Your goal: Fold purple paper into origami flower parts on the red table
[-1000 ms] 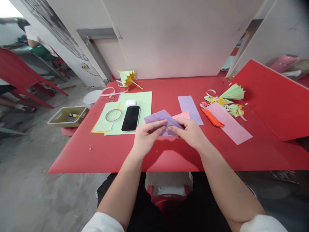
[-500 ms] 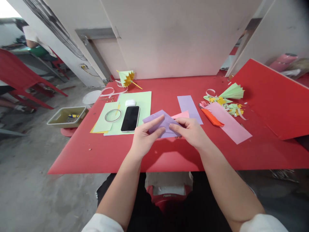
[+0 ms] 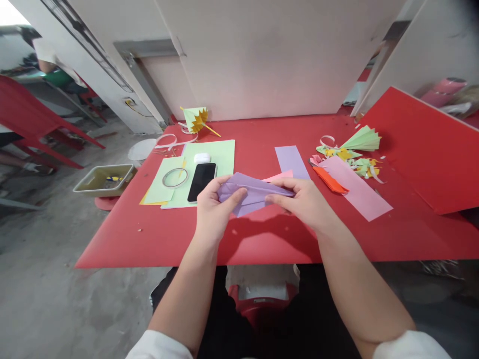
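Note:
A folded piece of purple paper (image 3: 251, 193) is held above the near part of the table between my two hands. My left hand (image 3: 215, 207) grips its left end, thumb on top and fingers behind. At the right end, my right hand (image 3: 299, 199) pinches the narrow tip between thumb and fingers. Creases run lengthwise along the paper. Behind it, a pink paper piece (image 3: 281, 176) partly shows. A flat purple strip (image 3: 292, 160) lies just beyond my right hand. Close to my left hand is a black-screened phone (image 3: 202, 180) on green paper (image 3: 226, 154).
On the red table (image 3: 149, 249), a tape roll (image 3: 175, 178) and white case (image 3: 202, 157) lie left. A small paper umbrella (image 3: 196, 119) stands at the back. Right are an orange cutter (image 3: 330, 179), pink strip (image 3: 368, 199) and pleated green paper (image 3: 362, 138). A bin (image 3: 105, 180) stands beyond the left edge.
The purple paper has been turned in my hands and now looks narrower toward the right. My left hand has shifted left and my right hand slightly right.

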Demonstrator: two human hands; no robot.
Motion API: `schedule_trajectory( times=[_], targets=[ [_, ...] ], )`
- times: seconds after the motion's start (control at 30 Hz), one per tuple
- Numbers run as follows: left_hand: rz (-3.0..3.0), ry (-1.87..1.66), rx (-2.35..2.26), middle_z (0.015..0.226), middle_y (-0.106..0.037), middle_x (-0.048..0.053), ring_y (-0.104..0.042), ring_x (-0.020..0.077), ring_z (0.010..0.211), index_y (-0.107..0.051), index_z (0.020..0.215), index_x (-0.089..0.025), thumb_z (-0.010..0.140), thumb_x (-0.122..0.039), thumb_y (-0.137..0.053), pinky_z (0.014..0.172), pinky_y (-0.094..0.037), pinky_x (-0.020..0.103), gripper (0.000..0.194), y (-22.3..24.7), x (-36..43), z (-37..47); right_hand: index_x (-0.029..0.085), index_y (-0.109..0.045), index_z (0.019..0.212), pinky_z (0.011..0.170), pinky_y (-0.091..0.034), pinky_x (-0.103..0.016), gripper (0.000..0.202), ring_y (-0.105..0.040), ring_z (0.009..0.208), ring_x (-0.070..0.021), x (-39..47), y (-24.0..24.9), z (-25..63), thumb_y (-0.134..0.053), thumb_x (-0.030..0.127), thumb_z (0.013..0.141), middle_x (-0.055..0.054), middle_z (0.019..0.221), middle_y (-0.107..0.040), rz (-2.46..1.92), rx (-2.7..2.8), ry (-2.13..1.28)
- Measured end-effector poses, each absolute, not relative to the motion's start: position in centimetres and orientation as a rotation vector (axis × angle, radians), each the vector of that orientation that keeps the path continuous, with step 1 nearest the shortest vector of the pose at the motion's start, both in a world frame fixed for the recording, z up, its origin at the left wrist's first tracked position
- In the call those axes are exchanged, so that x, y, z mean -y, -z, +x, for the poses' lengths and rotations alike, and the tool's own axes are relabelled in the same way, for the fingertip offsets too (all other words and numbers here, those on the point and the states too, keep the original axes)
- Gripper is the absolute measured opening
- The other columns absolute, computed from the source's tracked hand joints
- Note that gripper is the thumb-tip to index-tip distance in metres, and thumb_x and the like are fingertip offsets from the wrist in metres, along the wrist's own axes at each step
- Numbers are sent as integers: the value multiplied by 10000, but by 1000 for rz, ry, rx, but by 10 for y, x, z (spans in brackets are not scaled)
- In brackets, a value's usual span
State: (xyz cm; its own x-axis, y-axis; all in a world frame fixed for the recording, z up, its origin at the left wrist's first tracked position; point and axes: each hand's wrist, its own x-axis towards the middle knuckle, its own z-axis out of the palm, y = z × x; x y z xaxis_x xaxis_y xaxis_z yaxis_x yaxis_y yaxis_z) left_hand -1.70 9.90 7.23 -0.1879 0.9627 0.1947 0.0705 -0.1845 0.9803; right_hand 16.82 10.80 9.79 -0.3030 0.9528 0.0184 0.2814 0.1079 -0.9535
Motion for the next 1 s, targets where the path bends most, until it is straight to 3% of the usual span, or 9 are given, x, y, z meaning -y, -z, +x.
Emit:
schedule_trajectory(
  times=[0.13,0.3,0.37,0.47,0.63,1.0],
  targets=[
    [1223,-1504,-1251,732,-667,-12,-593,85,611,-663,891,-181,625,-246,-755,544,-493,164,288,-77,-98,-17,184,-681,936,520,-483,-244,274,-538,525,-93,-106,-105,173,-681,324,700,7,673,-625,-1178,1551,-1280],
    [1315,-1320,-1238,682,-671,-4,-600,108,551,-568,1173,-209,652,-237,-728,508,-504,197,545,-98,-87,-26,216,-691,973,538,-522,-232,308,-587,560,-98,-100,-106,176,-712,315,681,-7,738,-663,-1134,1536,-1180],
    [1402,-1248,-1213,762,-689,15,-624,127,608,-525,1228,-232,663,-235,-724,545,-526,219,600,-105,-81,-30,229,-696,975,537,-526,-224,305,-598,565,-100,-96,-108,177,-715,311,682,-3,729,-671,-1137,1561,-1180],
    [1553,-1216,-1256,843,-697,23,-648,148,694,-610,1113,-243,666,-255,-727,566,-537,215,462,-110,-73,-32,242,-702,962,545,-531,-217,282,-615,580,-105,-90,-113,177,-711,309,689,5,725,-680,-1123,1601,-1209],
    [1646,-1216,-1398,801,-713,13,-662,159,711,-709,879,-214,666,-255,-730,579,-552,214,219,-112,-67,-24,249,-705,950,642,-547,-244,260,-655,693,-137,-84,-118,176,-705,304,696,0,815,-704,-1112,1627,-1173],
    [1548,-1445,-1463,719,-708,-14,-658,147,652,-723,807,-234,627,-186,-742,568,-558,221,187,-114,-61,-17,289,-653,1079,684,-556,-277,287,-636,681,-115,-82,-122,185,-583,254,803,-2,941,-693,-1045,1669,-1155]
  ],
)
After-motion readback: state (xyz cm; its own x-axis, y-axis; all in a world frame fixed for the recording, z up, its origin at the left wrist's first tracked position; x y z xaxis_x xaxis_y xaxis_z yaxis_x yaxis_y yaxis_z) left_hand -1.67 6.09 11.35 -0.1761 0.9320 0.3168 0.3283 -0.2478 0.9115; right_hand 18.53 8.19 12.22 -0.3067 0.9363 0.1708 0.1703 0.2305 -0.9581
